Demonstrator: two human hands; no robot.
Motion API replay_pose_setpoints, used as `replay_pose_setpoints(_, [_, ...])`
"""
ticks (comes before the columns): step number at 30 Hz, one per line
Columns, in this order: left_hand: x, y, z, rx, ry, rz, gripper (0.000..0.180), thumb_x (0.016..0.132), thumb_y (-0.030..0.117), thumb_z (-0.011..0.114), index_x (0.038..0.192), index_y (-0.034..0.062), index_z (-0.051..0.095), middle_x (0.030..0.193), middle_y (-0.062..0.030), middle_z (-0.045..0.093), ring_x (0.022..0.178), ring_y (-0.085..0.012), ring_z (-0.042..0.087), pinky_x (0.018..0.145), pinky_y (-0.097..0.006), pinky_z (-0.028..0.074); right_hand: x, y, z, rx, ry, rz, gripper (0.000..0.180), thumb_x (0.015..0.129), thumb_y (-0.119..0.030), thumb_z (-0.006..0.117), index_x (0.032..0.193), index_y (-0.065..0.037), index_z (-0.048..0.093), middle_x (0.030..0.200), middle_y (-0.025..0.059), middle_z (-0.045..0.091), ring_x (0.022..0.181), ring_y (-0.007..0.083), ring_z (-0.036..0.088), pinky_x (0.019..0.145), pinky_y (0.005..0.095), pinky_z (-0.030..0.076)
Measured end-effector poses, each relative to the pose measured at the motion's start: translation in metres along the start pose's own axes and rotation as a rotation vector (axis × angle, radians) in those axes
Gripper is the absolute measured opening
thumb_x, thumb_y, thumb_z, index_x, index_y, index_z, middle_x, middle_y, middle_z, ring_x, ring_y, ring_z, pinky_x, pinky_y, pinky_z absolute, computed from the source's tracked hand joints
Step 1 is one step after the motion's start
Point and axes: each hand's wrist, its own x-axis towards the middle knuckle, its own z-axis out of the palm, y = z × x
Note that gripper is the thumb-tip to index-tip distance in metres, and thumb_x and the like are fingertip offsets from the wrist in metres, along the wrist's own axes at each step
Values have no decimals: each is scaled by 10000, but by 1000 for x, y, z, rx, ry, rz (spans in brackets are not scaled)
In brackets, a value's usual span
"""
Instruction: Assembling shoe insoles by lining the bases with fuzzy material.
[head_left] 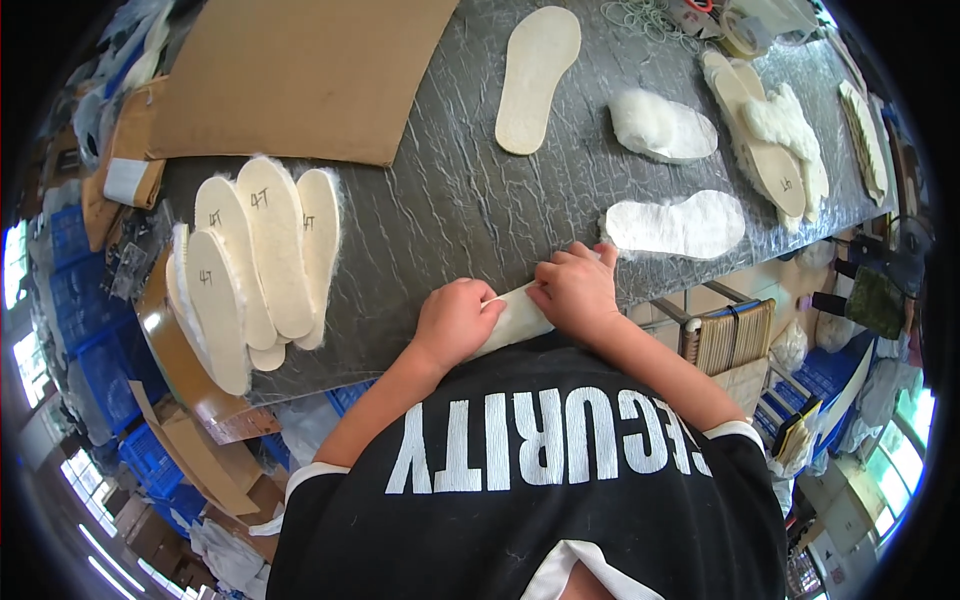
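Observation:
At the table's near edge, a cream insole lies between my hands, partly covered by them and tilted over the edge. My left hand is closed on its left end, thumb pressed along it. My right hand grips the other end with bent fingers. Just beyond the right fingertips lies a white fleecy insole, fluffy side up. Farther off is another white insole with a tuft of wool at one end. A bare cream insole rests flat at the far middle.
Several fleece-edged insoles overlap in a pile at the left. A brown cardboard sheet covers the far left of the dark table. More insoles are stacked at the right, near coiled elastic bands. A woven chair stands beyond the near edge.

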Motion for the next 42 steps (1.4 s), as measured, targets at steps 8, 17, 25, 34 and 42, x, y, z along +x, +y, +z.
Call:
replay_pose_setpoints(8, [40, 20, -4, 297, -322, 18, 164, 790, 204, 647, 799, 44, 681, 822, -163, 672, 799, -316, 649, 715, -403, 501, -2, -1, 0, -30, -18, -36, 128, 723, -273, 700, 771, -158, 677, 794, -15, 617, 931, 210, 557, 939, 530, 308])
replay_pose_setpoints(17, [18, 23, -2, 210, -238, 116, 211, 788, 229, 647, 858, 31, 670, 819, -150, 676, 778, -317, 651, 695, -400, 498, -15, 25, -8, 223, 23, -151, 157, 692, -160, 726, 824, -123, 649, 826, 4, 611, 901, 210, 569, 832, 387, 364])
replay_pose_setpoints(25, [24, 33, 2, 117, -322, 65, 201, 789, 229, 651, 821, 35, 693, 776, -150, 674, 714, -313, 649, 644, -397, 492, -21, 22, -10, 296, 76, -123, 110, 710, -175, 721, 767, -112, 650, 799, 15, 603, 877, 217, 568, 819, 394, 361])
replay_pose_setpoints(34, [6, 38, 10, 197, -167, 228, 195, 788, 225, 655, 779, 31, 670, 772, -154, 660, 728, -343, 634, 664, -417, 493, -26, 14, -9, 290, 104, -56, 90, 707, -167, 717, 699, -119, 642, 781, 15, 569, 861, 219, 556, 803, 405, 360])
replay_pose_setpoints(42, [23, 43, 14, 114, -286, 88, 204, 801, 224, 632, 812, 25, 677, 804, -178, 663, 753, -340, 645, 675, -415, 495, -29, 18, 0, 216, 195, -128, 72, 710, -169, 705, 698, -131, 645, 801, 9, 563, 857, 207, 552, 787, 398, 356])
